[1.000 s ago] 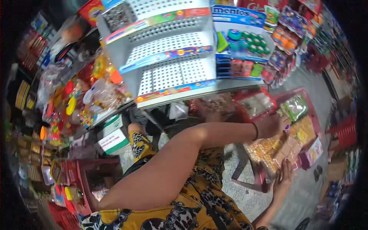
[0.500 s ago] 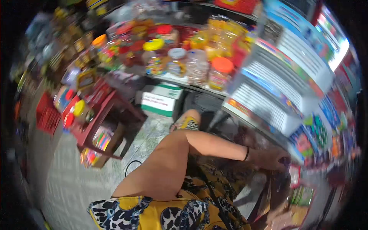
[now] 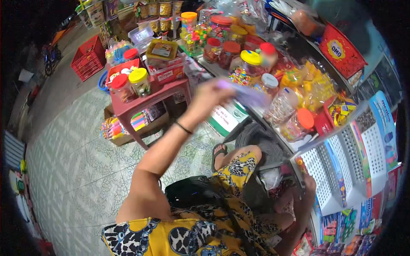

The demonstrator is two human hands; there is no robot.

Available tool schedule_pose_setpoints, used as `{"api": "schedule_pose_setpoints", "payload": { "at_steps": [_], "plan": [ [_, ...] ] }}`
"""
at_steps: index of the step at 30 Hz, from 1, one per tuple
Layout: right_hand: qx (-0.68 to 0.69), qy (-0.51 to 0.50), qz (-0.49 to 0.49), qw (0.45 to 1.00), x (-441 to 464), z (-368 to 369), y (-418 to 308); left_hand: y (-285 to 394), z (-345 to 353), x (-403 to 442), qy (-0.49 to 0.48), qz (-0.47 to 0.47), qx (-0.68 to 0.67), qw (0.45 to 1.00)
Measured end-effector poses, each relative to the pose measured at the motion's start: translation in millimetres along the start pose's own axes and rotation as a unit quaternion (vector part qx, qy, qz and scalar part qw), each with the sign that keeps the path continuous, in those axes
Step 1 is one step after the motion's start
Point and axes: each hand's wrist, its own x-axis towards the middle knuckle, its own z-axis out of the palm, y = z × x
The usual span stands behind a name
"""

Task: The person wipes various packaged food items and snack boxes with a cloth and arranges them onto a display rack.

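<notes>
Purple thing (image 3: 251, 94) is hanging in midair, smeared by motion, so I can't tell what it actually is. Left hand (image 3: 208, 100) is gripping one end of it, fingers looking pretty closed, with the rest trailing toward the jars. Below it in the view, a white-and-green box (image 3: 225, 120) is sitting by the counter (image 3: 209, 67). Up on top, a yellow-lidded jar (image 3: 249, 64), a white-topped one (image 3: 270, 82) and an orange-lidded one (image 3: 297, 123) are standing among candy bags. Right hand (image 3: 308, 187) is staying low by the edge of the rack (image 3: 337, 164); can't tell if it's holding anything. Over to the left, a red table (image 3: 160, 94) is carrying more jars, a carton (image 3: 145, 130) is sitting underneath, and a red crate (image 3: 88, 59) is standing farther off.
</notes>
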Motion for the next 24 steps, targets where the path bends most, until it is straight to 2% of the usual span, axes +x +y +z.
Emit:
{"api": "schedule_pose_setpoints", "payload": {
  "at_steps": [1, 2, 3, 4, 5, 6, 9, 11, 12, 15, 16, 17, 18, 19, 20, 21, 22, 23, 24],
  "plan": [
    [-0.064, 0.004, -0.084, 0.994, -4.5, -0.7, 5.2, 14.5, -34.2, 5.6, 0.088, -0.008, -0.026, 0.996],
    [-0.127, 0.009, -0.166, 0.978, -10.2, -3.2, 13.8, 24.3, -67.1, 11.4, 0.154, 0.039, -0.024, 0.987],
    [-0.134, -0.004, -0.140, 0.981, -11.3, -3.2, 49.8, 14.1, -113.6, 25.7, 0.232, 0.069, 0.104, 0.965],
    [-0.110, -0.030, -0.116, 0.987, -11.8, -7.6, 37.9, 26.7, -140.1, 26.8, 0.254, 0.071, 0.181, 0.948],
    [-0.115, -0.040, -0.091, 0.988, -11.5, -7.0, 45.6, 8.8, -179.7, 46.5, 0.295, 0.107, 0.187, 0.931],
    [-0.120, -0.049, -0.065, 0.989, -11.6, -8.7, 56.1, -6.8, -213.9, 64.1, 0.348, 0.150, 0.304, 0.874],
    [-0.147, -0.063, -0.087, 0.983, -9.6, -16.4, 62.1, -20.3, -269.5, 88.6, 0.307, 0.145, 0.513, 0.788],
    [-0.118, -0.053, -0.055, 0.990, -14.2, -18.8, 72.1, -38.8, -289.5, 103.8, 0.272, 0.186, 0.524, 0.785],
    [-0.088, -0.042, -0.026, 0.995, -17.6, -19.3, 74.2, -44.9, -292.7, 108.5, 0.268, 0.172, 0.540, 0.779],
    [-0.079, -0.040, -0.003, 0.996, -24.8, -30.0, 67.2, -61.0, -309.0, 122.3, 0.189, 0.041, 0.556, 0.808],
    [-0.080, -0.046, 0.022, 0.996, -29.9, -33.6, 65.8, -72.1, -319.6, 127.7, 0.161, 0.004, 0.520, 0.839],
    [-0.107, -0.023, -0.044, 0.993, -35.0, -37.0, 68.4, -86.5, -333.8, 133.3, 0.132, -0.034, 0.484, 0.865],
    [-0.089, -0.023, -0.002, 0.996, -41.6, -43.6, 67.5, -111.3, -361.1, 149.3, 0.133, -0.087, 0.374, 0.914],
    [-0.070, -0.022, 0.040, 0.997, -48.6, -51.1, 64.4, -107.7, -354.9, 150.6, 0.147, -0.098, 0.400, 0.899],
    [-0.118, 0.015, -0.061, 0.991, -55.7, -52.8, 57.9, -96.6, -344.2, 145.8, 0.159, -0.108, 0.426, 0.884],
    [0.077, 0.056, 0.087, 0.992, -67.2, -59.0, 65.1, -81.4, -326.7, 135.3, 0.139, -0.068, 0.454, 0.878],
    [-0.064, 0.082, 0.066, 0.992, -92.5, -71.0, 91.9, -83.3, -322.1, 129.7, 0.148, -0.034, 0.524, 0.838],
    [-0.205, 0.114, 0.054, 0.971, -117.6, -83.2, 119.6, -85.8, -327.9, 134.2, 0.152, 0.004, 0.590, 0.793],
    [-0.205, 0.106, 0.128, 0.965, -135.7, -95.2, 128.5, -142.2, -396.4, 167.0, 0.208, 0.075, 0.579, 0.785]
  ]
}}
